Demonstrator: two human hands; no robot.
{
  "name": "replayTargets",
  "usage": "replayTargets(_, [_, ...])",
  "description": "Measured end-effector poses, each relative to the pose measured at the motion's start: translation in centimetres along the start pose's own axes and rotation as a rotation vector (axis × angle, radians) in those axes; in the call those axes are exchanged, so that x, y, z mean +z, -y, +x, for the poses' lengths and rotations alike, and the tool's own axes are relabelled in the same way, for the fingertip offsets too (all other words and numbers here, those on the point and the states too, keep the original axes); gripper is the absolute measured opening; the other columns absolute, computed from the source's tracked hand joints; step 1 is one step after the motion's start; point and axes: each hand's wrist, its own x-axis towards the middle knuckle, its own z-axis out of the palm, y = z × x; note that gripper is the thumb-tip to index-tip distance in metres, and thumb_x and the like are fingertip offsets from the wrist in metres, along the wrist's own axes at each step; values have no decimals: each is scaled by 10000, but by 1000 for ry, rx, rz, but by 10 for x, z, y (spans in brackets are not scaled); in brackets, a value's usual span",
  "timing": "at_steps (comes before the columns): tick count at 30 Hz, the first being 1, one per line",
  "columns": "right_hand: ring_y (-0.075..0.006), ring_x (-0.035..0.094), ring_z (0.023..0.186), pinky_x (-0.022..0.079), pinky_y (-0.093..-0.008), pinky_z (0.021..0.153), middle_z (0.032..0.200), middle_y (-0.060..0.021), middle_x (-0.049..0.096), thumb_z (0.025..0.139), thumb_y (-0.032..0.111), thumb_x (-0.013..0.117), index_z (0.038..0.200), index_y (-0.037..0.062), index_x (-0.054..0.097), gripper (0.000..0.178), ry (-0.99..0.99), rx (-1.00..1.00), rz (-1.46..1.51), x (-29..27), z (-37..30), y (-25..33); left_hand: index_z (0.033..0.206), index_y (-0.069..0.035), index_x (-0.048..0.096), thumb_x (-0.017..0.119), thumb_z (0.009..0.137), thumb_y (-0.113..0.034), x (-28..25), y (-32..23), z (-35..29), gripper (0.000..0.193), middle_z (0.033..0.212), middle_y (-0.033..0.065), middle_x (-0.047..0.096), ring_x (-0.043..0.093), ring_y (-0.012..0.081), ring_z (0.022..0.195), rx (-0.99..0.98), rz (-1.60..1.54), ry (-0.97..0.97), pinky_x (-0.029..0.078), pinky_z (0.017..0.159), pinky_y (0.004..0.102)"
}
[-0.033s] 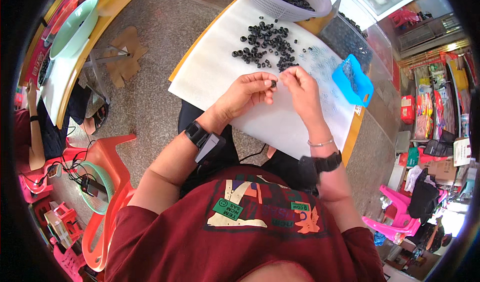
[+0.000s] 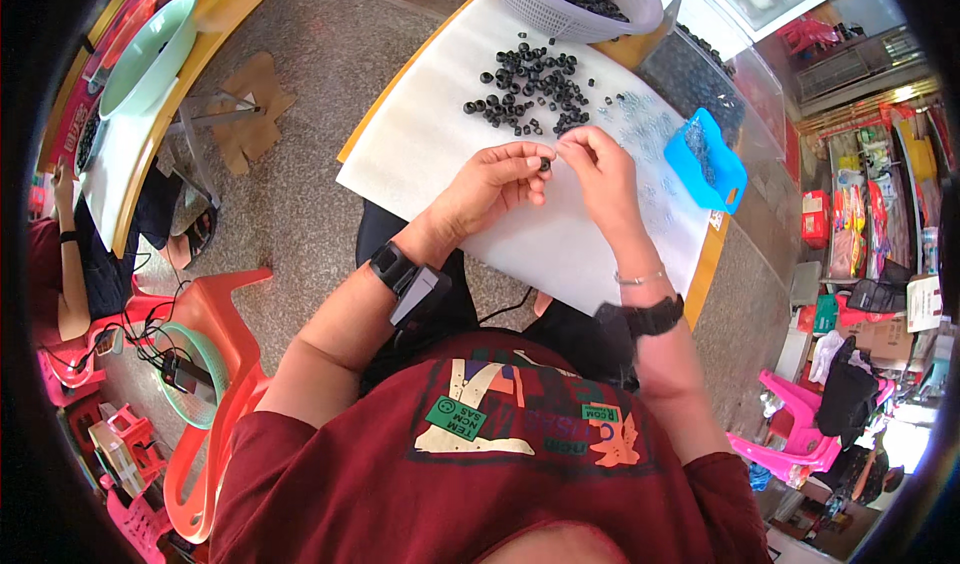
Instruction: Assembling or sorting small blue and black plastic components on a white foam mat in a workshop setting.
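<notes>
Over the white-covered table [image 2: 415, 129], my left hand [image 2: 490, 186] pinches a small round black part [image 2: 545, 165] between thumb and fingers. Close beside it, my right hand [image 2: 607, 179] has its thumb and forefinger pressed together, its fingertips almost at the black part. What sits in that pinch is too small to make out. Beyond both hands lies a loose pile of similar black parts [image 2: 530, 76]. Many tiny clear bluish pieces [image 2: 640, 129] are scattered to its right. A blue scoop-like tray [image 2: 728, 179] holding more tiny pieces rests at the table's right edge.
A pale lavender basket [image 2: 640, 26] full of black parts stands at the table's far end. Right of it is a clear plastic bin [image 2: 765, 104]. An orange chair [image 2: 215, 314] is at my left. Another person's arm [image 2: 72, 294] shows beside the left table with a green basin [image 2: 150, 59].
My right hand has shifted slightly left, closer to the left fingertips. The black part in my left hand has turned or dipped a little.
</notes>
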Motion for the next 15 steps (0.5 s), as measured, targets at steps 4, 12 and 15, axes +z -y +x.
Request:
replayTargets(4, [-279,572,780,464,-389,699,780,-90,588,795,88,632,790,41,615,50,-8,-361,-312,16,33,-20,1125,22,582,524,956,-91,1,-5,2,211,924,65,621,613,130,763,-37,16,8,533,734,284])
replayTargets(12, [-303,563,796,464,-418,724,812,-100,581,771,57,612,877,57,624,107,130,-514,-588,31,53,-37,1135,24,587,529,953,-84,-2,-2,4,219,930,66,621,616,131,777,-54,-14,42,538,738,292])
replayTargets(15, [-313,569,783,475,-392,713,823,-123,573,788,38,599,923,35,646,143,11,-489,-573,26,49,-30,1132,24,582,528,958,-88,-3,-1,4,214,946,74,626,619,130,783,-29,-36,12,541,741,284])
